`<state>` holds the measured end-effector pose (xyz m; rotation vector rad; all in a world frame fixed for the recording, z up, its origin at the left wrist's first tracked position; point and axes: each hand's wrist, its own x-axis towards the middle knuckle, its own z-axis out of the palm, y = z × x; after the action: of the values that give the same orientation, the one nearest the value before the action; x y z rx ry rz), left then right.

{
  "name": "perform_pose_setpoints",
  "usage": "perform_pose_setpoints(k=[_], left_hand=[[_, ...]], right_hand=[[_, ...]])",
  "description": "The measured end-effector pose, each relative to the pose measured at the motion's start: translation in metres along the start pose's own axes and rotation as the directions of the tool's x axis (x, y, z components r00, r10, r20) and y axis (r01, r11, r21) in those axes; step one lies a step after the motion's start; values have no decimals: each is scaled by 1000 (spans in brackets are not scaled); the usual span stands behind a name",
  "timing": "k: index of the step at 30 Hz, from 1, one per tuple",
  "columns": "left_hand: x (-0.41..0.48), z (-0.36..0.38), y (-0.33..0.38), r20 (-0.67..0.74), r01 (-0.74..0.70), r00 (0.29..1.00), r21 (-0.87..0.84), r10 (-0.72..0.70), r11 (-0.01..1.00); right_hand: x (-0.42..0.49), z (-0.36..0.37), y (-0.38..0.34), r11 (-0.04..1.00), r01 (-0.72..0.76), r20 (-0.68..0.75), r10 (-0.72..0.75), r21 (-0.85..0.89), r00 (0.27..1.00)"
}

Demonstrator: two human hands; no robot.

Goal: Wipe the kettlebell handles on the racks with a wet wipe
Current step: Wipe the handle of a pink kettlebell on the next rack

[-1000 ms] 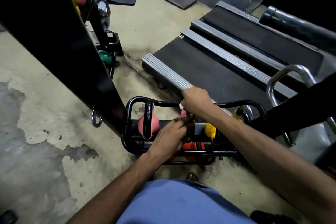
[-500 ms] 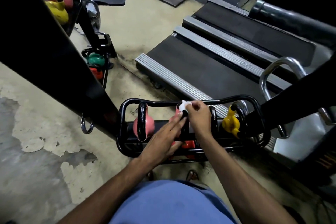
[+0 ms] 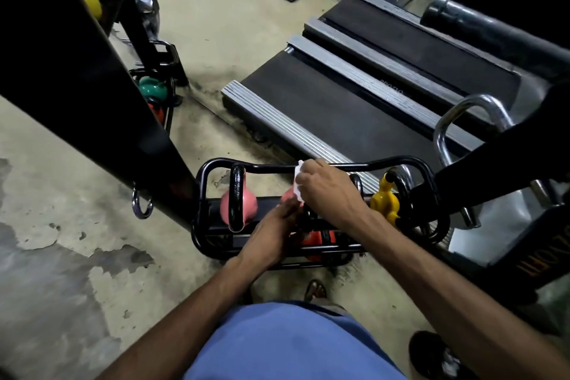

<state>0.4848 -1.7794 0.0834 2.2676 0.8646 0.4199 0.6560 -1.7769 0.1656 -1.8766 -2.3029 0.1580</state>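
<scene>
"Where are the hands?"

"Over the low black rack [image 3: 262,167]. The left hand [image 3: 279,227] lies with its fingers stretched out against the middle pink kettlebell [image 3: 287,198]. Just beyond it, the right hand [image 3: 327,191] is clenched around a white wipe [image 3: 297,179]."

"How does the wipe look?"

"Small and crumpled, poking out past the knuckles just under the rack's top rail."

"And around it?"

"A second pink kettlebell [image 3: 250,205] with a glossy black handle [image 3: 237,194] stands to the left and a yellow kettlebell [image 3: 384,200] to the right. A treadmill [image 3: 354,102] lies behind."

Head view, down, apparently near rack [image 3: 265,167]
</scene>
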Motion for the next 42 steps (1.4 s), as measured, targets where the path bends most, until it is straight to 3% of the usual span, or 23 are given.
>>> perform_pose_setpoints(k=[3, 5, 6, 7, 9, 10, 11, 14, 16, 17, 19, 21, 23, 25, 27, 29, 31, 34, 36, 38, 40, 41, 42], left_hand=[[2, 3, -10, 81, -37, 996, 72, 31, 997], [4, 2, -19, 133, -46, 991, 128, 29, 991], [2, 0, -17, 153, -32, 988, 124, 13, 992], [1, -2, -14, 168, -13, 986, 127, -8, 992], [-1, -5, -9, 174, -6, 984, 171, -25, 985], [0, -6, -8, 175, 10, 984, 199, -46, 980], [1, -6, -8, 183, 22, 981, 214, -62, 977], [3, -9, -6, 203, 24, 976, 242, -74, 970], [3, -8, -8, 204, -6, 978, 210, -38, 978], [3, -8, -8, 195, -31, 981, 178, -5, 984], [4, -6, -14, 180, -45, 983, 87, 29, 995], [2, -3, -14, 169, 55, 985, -91, -39, 994], [-3, -5, -10, 154, 165, 979, -191, -136, 968], [-5, -4, -10, 188, 281, 955, -342, -228, 896], [-5, -5, -9, 168, 274, 959, -354, -228, 894], [-1, -6, -7, 112, 194, 979, -239, -172, 951], [1, -3, -11, 67, 51, 997, -61, -47, 997], [4, -2, -17, 111, -78, 991, 76, 69, 994], [4, -1, -18, 105, -75, 992, 53, 69, 996], [1, -1, -16, 100, -83, 992, 68, 76, 994], [1, -5, -15, 80, -61, 995, 89, 54, 994], [1, -6, -15, 87, -49, 995, 100, 41, 994], [1, -7, -15, 96, -40, 995, 110, 29, 993]], right_hand=[[-19, 10, -4, 923, -295, -190, 345, 249, 919], [-24, 12, -14, 670, -449, -140, 634, 592, 761], [-22, 14, -18, 443, -465, -23, 742, 766, 670], [-17, 16, -20, 136, -431, 166, 788, 892, 593], [-5, 20, -19, -507, -299, 575, 573, 809, 585], [0, 24, -15, -695, -251, 666, 424, 674, 613], [5, 26, -11, -787, -224, 712, 346, 575, 611], [11, 25, -8, -833, -201, 748, 323, 516, 580], [7, 19, -20, -718, -193, 676, 481, 669, 558], [1, 19, -25, -509, -250, 557, 642, 824, 526], [-12, 24, -30, 181, -403, 69, 844, 897, 531], [-20, 28, -32, 659, -398, -233, 658, 638, 716], [-20, 31, -30, 906, -306, -287, 388, 292, 876], [-13, 32, -27, 981, -191, -238, 192, 26, 952], [-13, 35, -20, 995, -78, -169, 67, -57, 983], [-24, 30, -20, 999, -33, -167, 31, -10, 985], [-41, 24, -28, 989, -85, -282, 117, 125, 952], [-55, 21, -45, 815, -316, -366, 518, 485, 773], [-46, 25, -50, 497, -428, -162, 774, 755, 613], [-31, 24, -49, 104, -405, 126, 855, 909, 502], [-13, 9, -46, -428, -255, 497, 713, 867, 494], [-6, 0, -42, -612, -218, 623, 592, 760, 512], [-1, -4, -38, -709, -202, 683, 499, 675, 533]])
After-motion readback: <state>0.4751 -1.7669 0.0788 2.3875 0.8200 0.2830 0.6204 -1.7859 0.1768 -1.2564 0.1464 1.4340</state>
